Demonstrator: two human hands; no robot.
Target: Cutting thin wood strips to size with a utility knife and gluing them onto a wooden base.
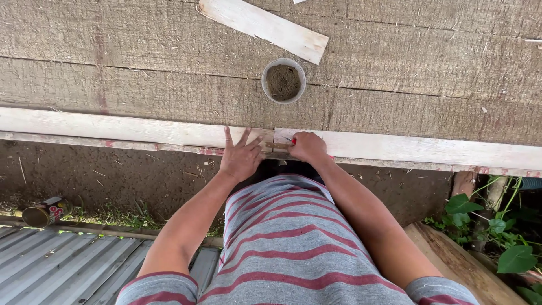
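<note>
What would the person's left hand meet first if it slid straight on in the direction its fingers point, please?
The left hand points up across the pale wooden strip onto the rough grey plank. Nothing stands in that line; the round cup of dark powder sits off to its right.

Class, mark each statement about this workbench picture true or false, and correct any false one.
1. The left hand lies flat with fingers spread on the pale plank. True.
2. The cup is empty. False: it holds dark, grainy stuff.
3. The right hand is closed around something at the joint between planks. True; what it grips is mostly hidden.
4. The loose slat rests on top of the cup. False: it lies apart, beyond it.
5. A tin can lies on the ground at the left. True.
</note>
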